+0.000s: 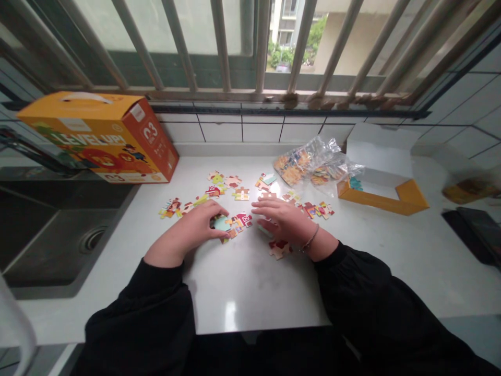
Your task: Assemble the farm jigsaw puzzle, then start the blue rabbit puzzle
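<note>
My left hand (198,225) rests low over the white counter, thumb and fingers curved around the edges of a light-blue puzzle piece (222,224). Touching that piece on its right are joined puzzle pieces with a red barn (243,219). My right hand (287,222) is just right of the barn pieces, its fingers stretched and apart, palm down; what lies beneath the palm is partly hidden. A brown-and-cream puzzle piece (279,249) lies below my right wrist. More loose pieces are spread beyond both hands, among them a tan piece (241,194) and another barn piece (214,190).
An orange carton (97,138) stands back left beside the dark sink (43,235). Clear plastic bags of pieces (309,164) lie at the back right, next to an opened yellow box (383,196). A black object (475,235) sits at the far right. Window bars rise behind.
</note>
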`<state>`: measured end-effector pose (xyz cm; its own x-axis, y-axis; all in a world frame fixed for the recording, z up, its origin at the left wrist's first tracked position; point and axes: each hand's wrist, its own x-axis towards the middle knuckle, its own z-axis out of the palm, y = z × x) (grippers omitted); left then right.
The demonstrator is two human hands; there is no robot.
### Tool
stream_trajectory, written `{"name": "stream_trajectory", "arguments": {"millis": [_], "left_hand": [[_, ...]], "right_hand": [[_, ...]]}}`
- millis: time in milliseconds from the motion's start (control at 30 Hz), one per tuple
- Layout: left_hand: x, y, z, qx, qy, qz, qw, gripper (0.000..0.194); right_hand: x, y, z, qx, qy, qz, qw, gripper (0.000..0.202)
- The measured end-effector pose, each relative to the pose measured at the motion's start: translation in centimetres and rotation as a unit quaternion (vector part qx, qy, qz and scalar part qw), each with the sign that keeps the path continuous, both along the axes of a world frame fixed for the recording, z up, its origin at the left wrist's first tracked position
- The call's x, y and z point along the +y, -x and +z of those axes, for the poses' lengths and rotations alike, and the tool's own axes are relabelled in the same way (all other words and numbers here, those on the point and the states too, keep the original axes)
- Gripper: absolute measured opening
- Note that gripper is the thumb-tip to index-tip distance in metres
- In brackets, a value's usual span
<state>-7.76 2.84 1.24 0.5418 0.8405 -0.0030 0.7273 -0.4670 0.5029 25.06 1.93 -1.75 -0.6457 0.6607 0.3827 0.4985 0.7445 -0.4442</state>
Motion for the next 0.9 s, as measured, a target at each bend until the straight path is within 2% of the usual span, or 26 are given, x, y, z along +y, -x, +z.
{"name": "stream_trajectory", "arguments": {"millis": [133,200,333,533,633,767,900], "left_hand": [[-0.1,-0.2,-0.2,-0.018,0.017,-0.01,1.0,0.039],[-0.2,-0.5,-0.1,-0.023,0.013,0.005,1.0,0.037],[-0.2,-0.5,0.1,-0.019,-0.008,0.071,0.997,0.034],[0.2,-0.2,-0.1,-0.013,-0.024,0.138,0.99,0.032],[0.4,0.3,-0.3,0.006,-0.053,0.181,0.982,0.03],[0.7,0.8,-0.3,0.049,-0.075,0.207,0.974,0.022],[0.5,0.7,-0.1,0.039,-0.101,0.186,0.977,0.018]], "right_hand": [[-1.7,2.1,0.0,-0.078,0.021,0.065,0.995,0.048],[-2.2,2.8,0.2,-0.1,0.023,0.054,0.993,0.044],[-2.8,3.4,0.8,-0.123,-0.001,0.014,0.992,0.032],[-4.6,5.6,0.9,-0.163,-0.003,0.08,0.983,0.064],[-5.1,6.3,1.0,-0.174,0.008,0.102,0.979,0.07],[-5.3,6.2,1.6,-0.172,0.015,0.13,0.976,0.061],[-5.7,6.1,2.0,-0.167,0.009,0.16,0.973,0.046]]}}
